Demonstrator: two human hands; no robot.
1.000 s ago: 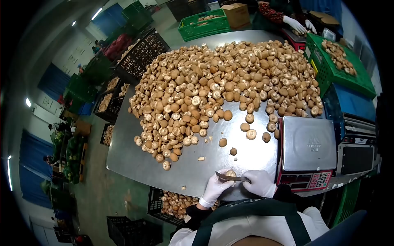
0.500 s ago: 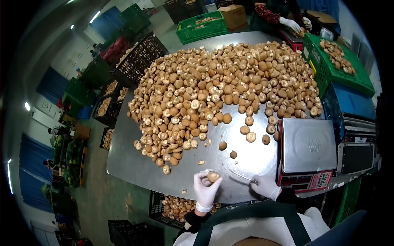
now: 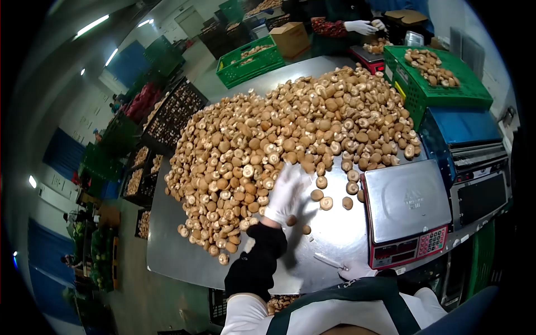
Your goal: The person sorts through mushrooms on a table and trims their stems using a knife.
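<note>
My left hand (image 3: 287,194), in a white glove, reaches over the front edge of a big heap of brown mushrooms (image 3: 240,142) on the metal table. Motion smears its fingers, and I cannot tell whether a mushroom is in them. Low on the table near my body, my right hand (image 3: 357,272), also gloved, is closed round a small knife (image 3: 328,260). The blade points left over the bare metal. Two loose mushrooms lie by my left wrist, one of them a small dark mushroom (image 3: 306,229).
Right of the heap sits a weighing scale (image 3: 409,201) with a red keypad base. Behind it a green crate (image 3: 441,92) bears mushrooms. Across the table a co-worker's gloved hands (image 3: 361,27) are over another scale. Black crates (image 3: 174,114) stand to the left.
My left hand has gone from near my body, where it held a mushroom, forward to the heap. The right hand keeps the knife low on the table. The view has shifted.
</note>
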